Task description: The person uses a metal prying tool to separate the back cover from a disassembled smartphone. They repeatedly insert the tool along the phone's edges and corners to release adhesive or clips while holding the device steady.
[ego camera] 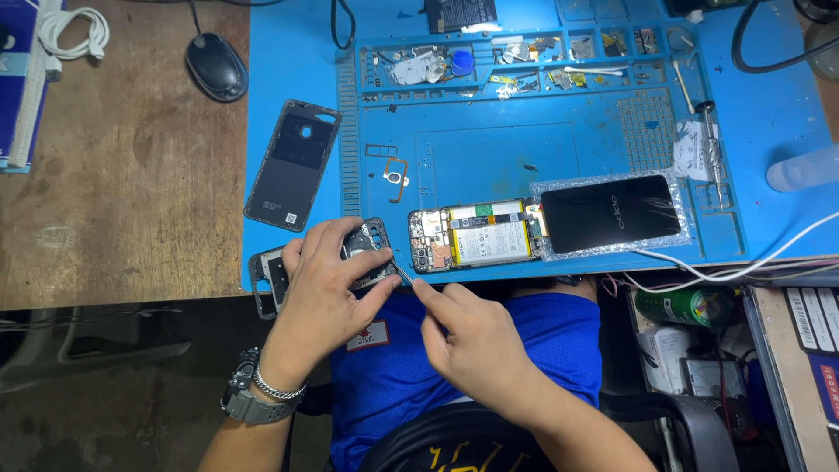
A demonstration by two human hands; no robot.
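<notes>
A dark plastic phone mid-frame [350, 253], with cut-outs and a grey inner face, is gripped at the near edge of the blue silicone repair mat [489, 149] by the left hand [328, 280], whose fingers are closed over it. A thin metal tool [404, 273], apparently tweezers, is pinched between thumb and fingertips of the right hand [468, 336], its tip set against the frame's right edge. Disassembly is judged well advanced: the matte black back cover [293, 164] is laid apart on the mat's left, the opened phone body [472, 236] is exposed with its white-labelled battery and circuit board, and a glossy black screen [612, 212] is rested on bubble wrap beside it; reassembly is not yet shown. Small screws and parts are held in the mat's moulded compartments [524, 65]. A slim steel screwdriver [712, 149] is placed at the right. A black mouse [216, 65] is kept on the worn wooden desk [114, 175].
</notes>
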